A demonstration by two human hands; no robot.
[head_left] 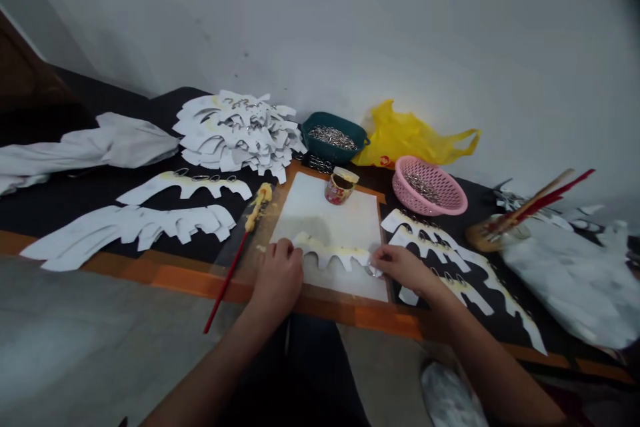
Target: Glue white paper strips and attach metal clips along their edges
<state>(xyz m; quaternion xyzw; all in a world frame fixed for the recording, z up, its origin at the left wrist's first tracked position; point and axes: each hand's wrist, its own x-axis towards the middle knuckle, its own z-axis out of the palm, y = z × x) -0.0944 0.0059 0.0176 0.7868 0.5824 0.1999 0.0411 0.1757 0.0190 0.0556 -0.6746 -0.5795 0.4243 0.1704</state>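
Head view: left hand [277, 277], fingers curled onto end of glue-streaked white scalloped card strip [330, 252], grip unclear. Right hand [400, 267], fingers pinched on other end, by small metal ring [373, 271]. Strip lies on white board [325, 213], on black worktop [65, 203]. Risk: wet glue could bond strip to board; tight pinch could let ring slip. Glue-caked red-handled brush [247, 230] just left of board, open to knocking; glue tin [341, 185] close behind. Teal tub of rings [333, 139], pink basket [427, 187] beyond; card strips [440, 247] crowd right.
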